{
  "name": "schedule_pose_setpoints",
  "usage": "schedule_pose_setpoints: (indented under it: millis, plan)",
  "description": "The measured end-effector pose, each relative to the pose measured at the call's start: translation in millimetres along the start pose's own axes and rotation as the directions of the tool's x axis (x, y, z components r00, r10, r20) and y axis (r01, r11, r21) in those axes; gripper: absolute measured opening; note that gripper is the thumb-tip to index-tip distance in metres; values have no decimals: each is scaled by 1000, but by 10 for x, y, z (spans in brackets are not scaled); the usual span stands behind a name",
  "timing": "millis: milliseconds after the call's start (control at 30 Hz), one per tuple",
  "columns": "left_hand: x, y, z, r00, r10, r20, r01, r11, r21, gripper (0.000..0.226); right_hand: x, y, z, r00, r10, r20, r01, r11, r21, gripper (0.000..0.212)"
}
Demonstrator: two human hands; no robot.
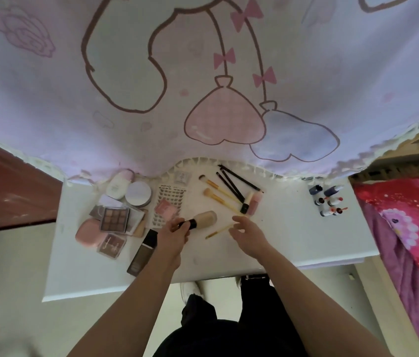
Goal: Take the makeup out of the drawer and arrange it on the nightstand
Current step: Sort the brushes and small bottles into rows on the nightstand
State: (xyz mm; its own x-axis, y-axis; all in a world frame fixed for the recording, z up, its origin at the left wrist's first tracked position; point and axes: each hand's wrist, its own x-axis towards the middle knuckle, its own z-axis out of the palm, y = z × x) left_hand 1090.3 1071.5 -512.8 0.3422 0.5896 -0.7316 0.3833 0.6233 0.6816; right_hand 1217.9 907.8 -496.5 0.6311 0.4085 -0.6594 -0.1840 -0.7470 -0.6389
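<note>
Cartoon-print curtain (203, 73) hanging at the back, red bedcover (409, 202) off to the right, and between them the white nightstand tabletop (293, 233), which is where I'm watching the action. Plenty of makeup is out and lying on it. At the left an eyeshadow palette (114, 219) sits stacked among compacts (88, 234), with a round powder jar (138, 194) behind. A dark foundation tube (145, 249) lies near the front edge, wooden-handled brushes (218, 195) and dark pencils (234, 180) are fanned loosely in the middle, and a cluster of small bottles (328, 202) sits well apart at the right. Left hand (175, 233) has its grip wrapped round the black cap of a beige bottle (204, 219), holding it on its side low over the surface. Right hand (248, 233) is loose, fingers spread, nothing in its grip, hovering by a thin brush (218, 231); whether it touches, I can't tell. No drawer in my view, so I can't say if it's emptied. My read: unloading looks largely done, and what's left is the arranging. The left pile is a jumble, the brushes lie crossed, and this bottle needs a spot.
</note>
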Motion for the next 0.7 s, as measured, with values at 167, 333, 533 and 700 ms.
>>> schedule_pose_setpoints:
  millis: [167, 333, 533, 700]
  plan:
    - [65, -143, 79, 995, -49, -92, 37, 991, -131, 13, 232, 106, -146, 997, -67, -28, 60, 977, -203, 60]
    - [60, -121, 284, 968, 33, -248, -34, 999, 0, 14, 405, 72, -285, 975, -145, -169, 101, 964, -246, 57]
    - [51, -126, 554, 934, 126, -334, -35, 963, 266, 14, 628, 1, -457, 983, -81, -166, 24, 948, -318, 65]
    - [144, -137, 561, 936, 134, -326, 13, 911, 413, 27, 786, -36, -551, 991, -63, -114, 5, 892, -452, 70]
